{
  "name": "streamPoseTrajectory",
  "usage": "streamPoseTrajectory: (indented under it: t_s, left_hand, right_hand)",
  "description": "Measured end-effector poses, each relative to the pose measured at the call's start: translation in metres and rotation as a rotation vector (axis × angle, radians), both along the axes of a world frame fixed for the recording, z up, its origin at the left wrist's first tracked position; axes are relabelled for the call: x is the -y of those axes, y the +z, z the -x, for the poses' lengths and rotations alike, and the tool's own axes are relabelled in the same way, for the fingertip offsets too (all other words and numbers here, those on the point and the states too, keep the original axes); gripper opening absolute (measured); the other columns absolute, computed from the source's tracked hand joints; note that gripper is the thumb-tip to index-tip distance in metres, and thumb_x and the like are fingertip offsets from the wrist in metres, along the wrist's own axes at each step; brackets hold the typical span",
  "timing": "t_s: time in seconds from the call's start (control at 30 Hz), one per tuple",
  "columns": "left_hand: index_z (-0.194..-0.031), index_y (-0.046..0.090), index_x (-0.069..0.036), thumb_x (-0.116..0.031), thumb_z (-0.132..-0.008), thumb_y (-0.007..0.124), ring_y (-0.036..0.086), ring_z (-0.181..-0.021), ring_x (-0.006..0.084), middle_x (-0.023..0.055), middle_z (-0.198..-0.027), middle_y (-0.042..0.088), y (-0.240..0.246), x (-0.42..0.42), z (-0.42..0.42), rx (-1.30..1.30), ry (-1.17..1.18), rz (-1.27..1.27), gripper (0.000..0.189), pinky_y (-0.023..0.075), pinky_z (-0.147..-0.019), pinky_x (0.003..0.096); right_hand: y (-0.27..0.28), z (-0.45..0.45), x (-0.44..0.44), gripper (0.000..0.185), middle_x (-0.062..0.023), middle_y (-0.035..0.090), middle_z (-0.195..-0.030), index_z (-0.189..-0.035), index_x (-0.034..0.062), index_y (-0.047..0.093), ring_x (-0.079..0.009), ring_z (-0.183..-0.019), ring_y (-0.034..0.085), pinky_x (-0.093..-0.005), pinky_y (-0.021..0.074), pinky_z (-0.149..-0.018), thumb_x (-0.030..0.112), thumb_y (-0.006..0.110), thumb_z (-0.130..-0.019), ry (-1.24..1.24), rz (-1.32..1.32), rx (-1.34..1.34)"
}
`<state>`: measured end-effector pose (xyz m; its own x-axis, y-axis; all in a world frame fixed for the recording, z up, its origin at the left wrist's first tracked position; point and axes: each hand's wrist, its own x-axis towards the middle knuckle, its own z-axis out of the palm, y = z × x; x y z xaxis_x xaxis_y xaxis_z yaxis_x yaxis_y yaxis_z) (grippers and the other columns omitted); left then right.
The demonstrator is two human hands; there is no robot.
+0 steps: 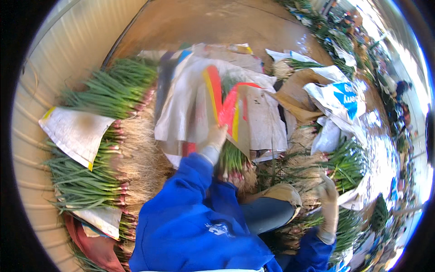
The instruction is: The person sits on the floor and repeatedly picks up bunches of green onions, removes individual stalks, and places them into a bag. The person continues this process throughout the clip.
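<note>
My left hand, in a pale glove, grips a fold of a woven plastic sheet with red and yellow stripes. The sheet wraps part of a bundle of spring onions, whose roots point towards me. Beneath it lies a stack of whitish woven sacks. Off to the right, my right hand, also gloved and blurred, is near the roots and stalks of another spring onion pile. Its fingers are too blurred to show whether they hold anything.
Rows of spring onions line the left side, roots inward, with sack pieces on them. A corrugated wall stands beyond. Brown and white sacks lie at right. Wet floor stretches ahead; people and more onions are at far right.
</note>
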<state>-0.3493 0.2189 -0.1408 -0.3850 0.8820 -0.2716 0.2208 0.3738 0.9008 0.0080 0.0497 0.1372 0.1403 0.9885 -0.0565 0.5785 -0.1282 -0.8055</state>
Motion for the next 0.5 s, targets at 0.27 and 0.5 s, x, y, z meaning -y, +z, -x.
streamPoseTrajectory:
  t_s: [0.27,0.5]
  left_hand:
    - [-0.093,0.065,0.001,-0.014,-0.085,0.065,0.059,-0.057,0.0145,0.0063,-0.078,0.067,0.226,0.034,0.053,0.641,0.032,-0.604,0.017,0.0464,-0.053,0.0296]
    - [-0.088,0.063,-0.004,-0.008,-0.083,0.066,0.052,-0.049,0.0139,0.0021,-0.070,0.063,0.375,0.168,0.101,0.436,0.474,-1.227,0.007,0.0438,-0.053,0.0271]
  right_hand:
    - [0.023,-0.236,0.148,0.028,0.0015,0.057,-0.071,-0.117,0.0066,0.061,-0.0055,-0.052,0.043,-0.0198,0.0339,-0.046,0.017,0.054,-0.092,-0.415,0.099,0.036]
    - [-0.040,-0.339,0.024,0.027,0.0012,0.057,-0.070,-0.116,0.0051,0.060,-0.0066,-0.048,0.046,-0.0204,0.0339,-0.040,0.019,0.055,-0.093,-0.086,-0.032,0.047]
